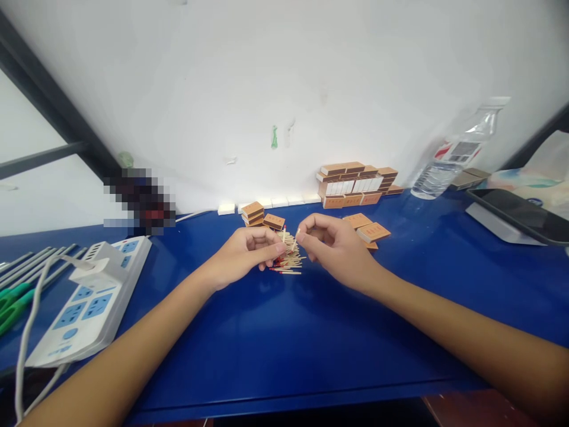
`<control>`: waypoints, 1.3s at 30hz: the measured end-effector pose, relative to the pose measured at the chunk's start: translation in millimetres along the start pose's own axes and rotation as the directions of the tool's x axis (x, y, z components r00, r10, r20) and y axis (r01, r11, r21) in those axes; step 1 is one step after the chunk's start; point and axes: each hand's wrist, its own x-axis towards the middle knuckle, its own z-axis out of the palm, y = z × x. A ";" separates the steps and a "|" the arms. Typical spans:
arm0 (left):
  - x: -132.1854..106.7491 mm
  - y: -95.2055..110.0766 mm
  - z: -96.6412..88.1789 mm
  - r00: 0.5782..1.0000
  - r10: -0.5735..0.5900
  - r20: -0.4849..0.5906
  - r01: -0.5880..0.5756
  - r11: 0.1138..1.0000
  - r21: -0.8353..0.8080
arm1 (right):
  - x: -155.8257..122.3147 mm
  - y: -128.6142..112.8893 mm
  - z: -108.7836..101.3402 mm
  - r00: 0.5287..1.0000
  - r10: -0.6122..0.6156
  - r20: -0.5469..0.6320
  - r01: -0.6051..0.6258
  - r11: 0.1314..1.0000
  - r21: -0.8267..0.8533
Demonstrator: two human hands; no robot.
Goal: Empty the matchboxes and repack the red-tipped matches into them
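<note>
Blue tabletop [284, 350]: loose matches [291, 261] heaped between both hands [243, 256] [331, 246].

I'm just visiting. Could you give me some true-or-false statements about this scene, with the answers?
1. Loose matches lie between the left hand and the right hand. True.
2. The bottle is right of the big matchbox stack. True.
3. The right hand holds the bottle. False: the bottle stands apart from it.
4. The power strip is left of the matches. True.
5. The power strip is black. False: it is mainly white.
</note>
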 end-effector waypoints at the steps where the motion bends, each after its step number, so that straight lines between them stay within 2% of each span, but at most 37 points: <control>1: -0.1 -0.3 0.1 1.000 -0.002 -0.004 0.002 1.000 -0.010 | 0.1 1.1 -0.9 1.000 -0.012 -0.008 0.011 1.000 -0.020; 3: -0.5 -1.4 0.3 1.000 -0.012 -0.007 0.011 1.000 -0.025 | 0.3 3.8 -3.3 0.996 -0.087 -0.022 0.084 0.990 -0.115; 5: -0.9 -2.8 0.7 0.999 -0.033 0.013 0.033 0.998 -0.051 | 0.5 6.4 -6.5 0.968 -0.252 -0.002 0.240 0.924 -0.299; 8: -1.5 -4.2 2.6 0.994 -0.076 0.074 0.086 0.986 -0.144 | 1.8 7.1 -11.4 0.870 -0.471 0.143 0.463 0.685 -0.562; 10: -2.0 -4.3 4.4 0.991 -0.097 0.093 0.115 0.969 -0.218 | 2.5 5.5 -13.4 0.826 -0.511 0.239 0.524 0.537 -0.661; 13: -3.1 -3.5 6.7 0.987 -0.120 0.110 0.148 0.942 -0.302 | 2.2 2.7 -14.4 0.775 -0.526 0.349 0.576 0.364 -0.732; 16: -4.7 -1.6 7.6 0.982 -0.119 0.149 0.165 0.919 -0.358 | 0.5 2.2 -14.8 0.729 -0.544 0.416 0.625 0.280 -0.728; 20: -6.0 0.1 7.4 0.981 -0.084 0.175 0.143 0.922 -0.360 | -1.5 3.6 -14.2 0.747 -0.514 0.422 0.616 0.295 -0.730; 25: -5.2 -2.2 5.6 0.986 -0.052 0.158 0.101 0.941 -0.324 | -1.8 6.5 -9.0 0.738 -0.548 0.395 0.629 0.346 -0.696; 32: -3.7 -1.5 3.9 0.989 -0.061 0.135 0.103 0.937 -0.335 | -3.5 5.7 -7.5 0.784 -0.514 0.348 0.611 0.541 -0.577; 36: -3.0 -2.4 3.7 0.989 -0.081 0.123 0.110 0.961 -0.255 | -4.8 5.8 -7.6 0.840 -0.441 0.315 0.542 0.691 -0.478; 39: -2.8 -2.1 3.6 0.992 -0.063 0.111 0.084 0.978 -0.192 | -6.3 7.3 -5.4 0.862 -0.422 0.280 0.506 0.747 -0.431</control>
